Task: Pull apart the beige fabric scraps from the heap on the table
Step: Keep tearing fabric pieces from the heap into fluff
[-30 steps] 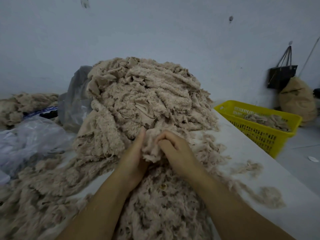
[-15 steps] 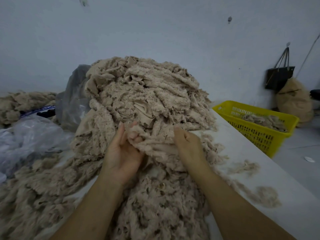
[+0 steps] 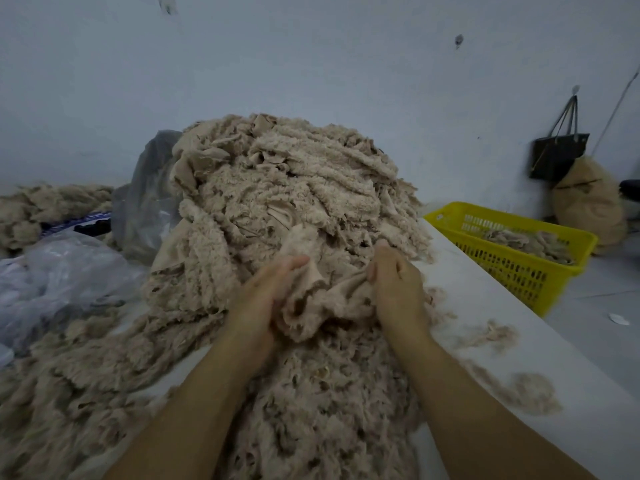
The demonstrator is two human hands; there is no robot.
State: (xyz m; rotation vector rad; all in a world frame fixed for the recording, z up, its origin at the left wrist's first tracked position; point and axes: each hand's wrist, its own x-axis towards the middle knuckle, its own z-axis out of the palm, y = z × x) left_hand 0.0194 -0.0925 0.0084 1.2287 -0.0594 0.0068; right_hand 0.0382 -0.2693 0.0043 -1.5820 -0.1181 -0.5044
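The left hand [image 3: 266, 292] and right hand [image 3: 394, 278] are each gripping an end of the beige scrap [image 3: 325, 299]; it is lying crosswise between them, against the heap [image 3: 277, 188].

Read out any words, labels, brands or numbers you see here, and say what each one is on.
None can be read.
Blue and black item at far left: pale marks, too blurred to read.
Yellow basket, black bag: no label shows.
Beige fabric scrap gripped by left hand and right hand: no tag or print.
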